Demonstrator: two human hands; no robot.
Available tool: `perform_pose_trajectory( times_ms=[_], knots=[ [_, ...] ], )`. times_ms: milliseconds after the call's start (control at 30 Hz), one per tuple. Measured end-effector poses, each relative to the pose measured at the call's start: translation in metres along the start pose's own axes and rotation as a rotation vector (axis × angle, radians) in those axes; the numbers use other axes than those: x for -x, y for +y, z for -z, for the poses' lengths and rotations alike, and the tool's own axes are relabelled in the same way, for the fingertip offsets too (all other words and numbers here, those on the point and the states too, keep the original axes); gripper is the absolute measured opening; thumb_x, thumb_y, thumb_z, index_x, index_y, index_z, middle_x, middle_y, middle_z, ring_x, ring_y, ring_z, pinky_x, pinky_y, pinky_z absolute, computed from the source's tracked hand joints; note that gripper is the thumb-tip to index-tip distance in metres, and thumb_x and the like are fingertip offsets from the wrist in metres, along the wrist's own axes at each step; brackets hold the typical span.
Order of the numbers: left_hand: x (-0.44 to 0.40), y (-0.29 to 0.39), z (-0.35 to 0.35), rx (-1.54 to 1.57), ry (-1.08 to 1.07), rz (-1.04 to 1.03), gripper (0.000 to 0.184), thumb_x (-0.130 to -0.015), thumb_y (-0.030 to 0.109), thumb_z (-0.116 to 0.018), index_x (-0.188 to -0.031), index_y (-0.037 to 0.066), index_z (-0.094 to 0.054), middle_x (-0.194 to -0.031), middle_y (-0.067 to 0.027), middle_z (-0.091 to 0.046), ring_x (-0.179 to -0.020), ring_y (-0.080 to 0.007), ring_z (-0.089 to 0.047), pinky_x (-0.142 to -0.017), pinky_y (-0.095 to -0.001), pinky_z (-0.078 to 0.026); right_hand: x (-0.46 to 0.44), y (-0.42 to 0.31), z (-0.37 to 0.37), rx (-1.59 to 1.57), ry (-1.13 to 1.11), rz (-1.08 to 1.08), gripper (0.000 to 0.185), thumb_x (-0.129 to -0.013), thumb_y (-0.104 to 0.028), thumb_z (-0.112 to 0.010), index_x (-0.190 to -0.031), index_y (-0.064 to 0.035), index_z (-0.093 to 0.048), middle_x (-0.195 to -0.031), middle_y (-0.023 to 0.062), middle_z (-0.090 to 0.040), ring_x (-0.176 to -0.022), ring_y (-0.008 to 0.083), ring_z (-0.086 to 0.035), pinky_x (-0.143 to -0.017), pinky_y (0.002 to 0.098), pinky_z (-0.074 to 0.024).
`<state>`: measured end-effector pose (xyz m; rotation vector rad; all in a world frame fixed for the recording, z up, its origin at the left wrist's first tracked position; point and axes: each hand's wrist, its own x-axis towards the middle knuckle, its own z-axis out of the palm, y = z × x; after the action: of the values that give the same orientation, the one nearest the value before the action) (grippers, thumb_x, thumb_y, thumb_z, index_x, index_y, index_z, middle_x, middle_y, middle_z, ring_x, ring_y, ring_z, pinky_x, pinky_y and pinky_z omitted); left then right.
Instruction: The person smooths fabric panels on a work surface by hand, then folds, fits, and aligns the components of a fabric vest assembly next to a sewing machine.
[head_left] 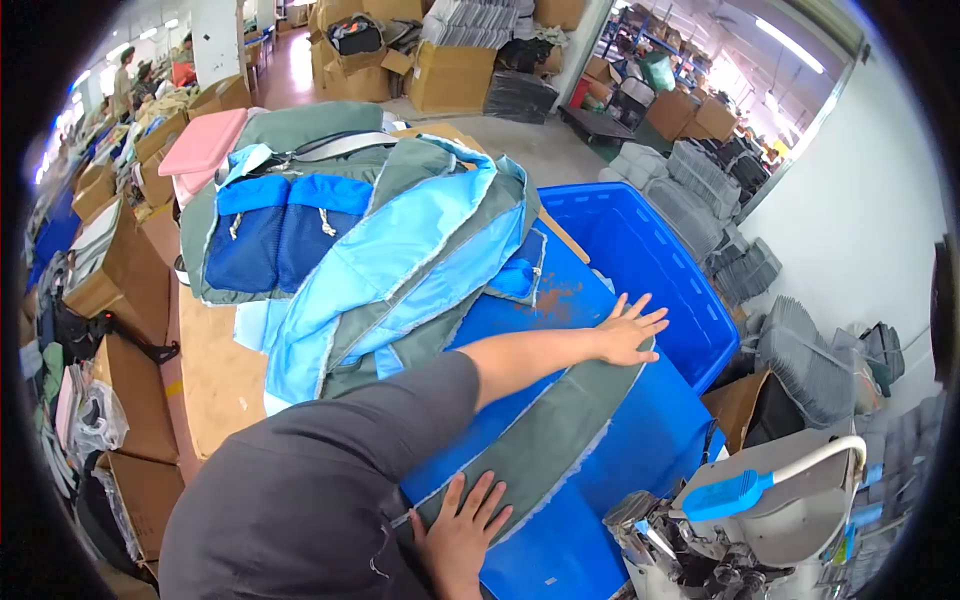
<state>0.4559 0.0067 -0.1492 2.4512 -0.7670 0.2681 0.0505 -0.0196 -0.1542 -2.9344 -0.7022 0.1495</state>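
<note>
Presently, one long grey-green fabric strip point(550, 425) is lying diagonally on the blue worktop point(655, 430), smooth in face, tapering at its far end, with a pale frayed fringe running down its right edge. Hands, two, both open and gripping nothing: the left hand point(630, 332), fingers splayed, is resting palm down on the strip's far end; the right hand point(462, 530), likewise spread, is resting flat on its near end. By this spacing they are seemingly tensioning the strip and smoothing it against the surface. Beyond the strip to the left, a loose heap of sky-blue and grey-green cloth point(400, 240) is lying in folds, shiny and thin-looking, raw at the edges, presumably set aside there to leave room for the strip. Further left of the strip, two dark-blue mesh pockets point(280, 240) are showing bright-blue upper bands and pale cord pulls; behind these, a rounded pink case point(203, 145) is sitting. Past the strip's far end, a blue plastic bin point(640, 235), deep and smooth-walled, is standing open, perhaps placed within reach for cloth pieces. Right of the strip's near end, a metal machine point(775, 520) is carrying a curved white bar with a bright-blue end piece point(728, 496).
</note>
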Motion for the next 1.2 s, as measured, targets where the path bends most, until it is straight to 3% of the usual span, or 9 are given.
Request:
perform_pose_trajectory(
  times_ms=[133,333,367,600,733,900,967,1067,1200],
  knots=[
    [0.086,0.043,0.018,-0.004,-0.010,-0.155,0.079,-0.095,0.052,-0.057,-0.157,0.008,-0.034,-0.168,-0.0193,-0.018,-0.154,-0.0457,-0.011,-0.118,-0.0713,-0.015,0.002,0.002,-0.004,-0.027,0.036,-0.004,0.095,-0.083,-0.058,-0.070,-0.151,0.0016,-0.039,-0.160,0.0364,-0.020,-0.150,0.0563,-0.014,-0.115,0.0733,-0.0141],
    [0.182,0.051,-0.020,-0.093,-0.252,-0.178,0.075,-0.101,0.059,-0.043,-0.160,0.015,-0.031,-0.170,-0.0169,-0.012,-0.156,-0.0445,-0.002,-0.119,-0.0710,-0.007,0.006,-0.016,0.034,0.096,0.070,0.015,0.072,-0.087,-0.042,-0.072,-0.143,-0.0003,-0.052,-0.151,0.0316,-0.041,-0.141,0.0508,-0.036,-0.113,0.0631,-0.0310],
    [0.180,0.052,-0.023,-0.072,-0.263,-0.180,0.076,-0.100,0.059,-0.043,-0.161,0.015,-0.030,-0.170,-0.0173,-0.011,-0.156,-0.0447,-0.001,-0.119,-0.0711,-0.007,0.006,-0.006,0.003,0.210,0.002,0.029,0.092,-0.084,-0.056,-0.067,-0.153,-0.0016,-0.041,-0.161,0.0353,-0.022,-0.148,0.0559,-0.019,-0.115,0.0713,-0.0198],
    [0.170,0.058,0.023,0.011,-0.400,-0.222,0.088,-0.093,0.063,-0.053,-0.160,0.012,-0.029,-0.168,-0.0240,-0.011,-0.155,-0.0476,0.000,-0.117,-0.0735,-0.007,0.008,-0.017,0.015,0.134,0.046,0.006,0.094,-0.084,-0.060,-0.066,-0.153,-0.0024,-0.040,-0.160,0.0335,-0.026,-0.147,0.0545,-0.023,-0.116,0.0691,-0.0220],
    [0.202,0.046,0.160,0.081,0.287,-0.329,0.077,-0.078,0.037,-0.078,-0.140,0.000,-0.052,-0.139,-0.0232,-0.057,-0.125,-0.0387,-0.057,-0.104,-0.0495,-0.046,0.011,-0.017,0.017,0.161,0.055,0.011,0.095,-0.084,-0.062,-0.065,-0.154,-0.0035,-0.038,-0.160,0.0323,-0.026,-0.148,0.0525,-0.024,-0.116,0.0670,-0.0240],
    [0.303,-0.098,0.363,-0.245,1.005,0.443,0.053,-0.083,0.030,-0.079,-0.123,0.000,-0.063,-0.108,-0.0210,-0.070,-0.099,-0.0381,-0.069,-0.087,-0.0476,-0.056,0.012,-0.018,0.018,0.227,0.047,0.020,0.095,-0.085,-0.064,-0.062,-0.155,-0.0044,-0.038,-0.160,0.0311,-0.027,-0.148,0.0510,-0.025,-0.116,0.0658,-0.0244],
    [0.370,-0.187,0.421,-0.518,1.354,0.733,0.054,-0.079,0.030,-0.078,-0.119,-0.004,-0.065,-0.119,-0.0248,-0.065,-0.114,-0.0399,-0.063,-0.098,-0.0477,-0.051,0.012,-0.021,0.021,0.242,0.044,0.010,0.094,-0.086,-0.064,-0.061,-0.156,-0.0051,-0.037,-0.161,0.0304,-0.028,-0.148,0.0504,-0.026,-0.117,0.0652,-0.0243],
    [0.447,-0.190,0.458,-0.611,1.064,1.333,0.061,-0.084,0.039,-0.078,-0.122,-0.008,-0.065,-0.119,-0.0238,-0.066,-0.106,-0.0367,-0.066,-0.092,-0.0473,-0.053,0.011,-0.022,0.019,0.244,0.021,-0.008,0.094,-0.087,-0.065,-0.060,-0.156,-0.0055,-0.036,-0.161,0.0301,-0.028,-0.148,0.0498,-0.027,-0.117,0.0644,-0.0239],
    [0.467,-0.228,0.473,0.472,1.074,1.337,0.082,-0.080,0.060,-0.078,-0.124,-0.007,-0.063,-0.116,-0.0183,-0.067,-0.104,-0.0275,-0.065,-0.087,-0.0419,-0.053,0.011,-0.027,0.022,0.298,0.034,-0.004,0.095,-0.087,-0.066,-0.060,-0.156,-0.0053,-0.037,-0.160,0.0298,-0.029,-0.148,0.0490,-0.028,-0.118,0.0639,-0.0235]
  ],
)
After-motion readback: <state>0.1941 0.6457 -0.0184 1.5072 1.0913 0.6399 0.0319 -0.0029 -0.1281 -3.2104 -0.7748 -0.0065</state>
